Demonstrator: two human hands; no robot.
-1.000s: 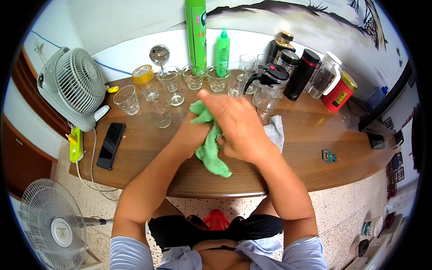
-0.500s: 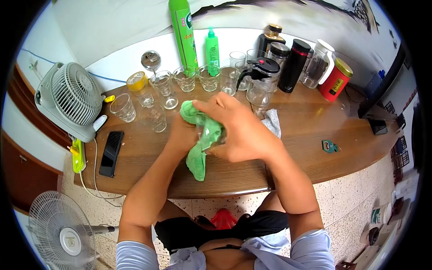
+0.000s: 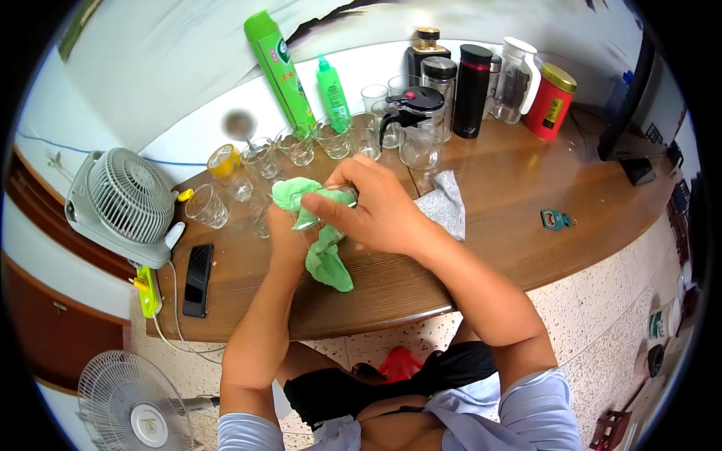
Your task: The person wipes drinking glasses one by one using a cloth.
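Above the front part of the brown table, my left hand (image 3: pixel 286 234) is closed round a green cloth (image 3: pixel 328 263), partly covered by it. My right hand (image 3: pixel 372 207) grips a clear glass (image 3: pixel 342 197) whose rim and side show between the fingers, with the cloth against it. One end of the cloth hangs down below the hands. Behind them stand several clear glasses (image 3: pixel 206 207) in a loose row. A grey cloth (image 3: pixel 445 207) lies on the table to the right of my right hand.
A black-lidded glass pot (image 3: pixel 421 135), a black flask (image 3: pixel 472 94), a clear jug (image 3: pixel 514 86) and a red tin (image 3: pixel 550 103) stand at the back. A phone (image 3: pixel 198 280) and small fan (image 3: pixel 128 203) are at left. A teal opener (image 3: pixel 555 219) lies at right.
The view has tilted and shifted. Both hands have turned the cloth and glass between them, and more of the glass now shows at my right fingers.
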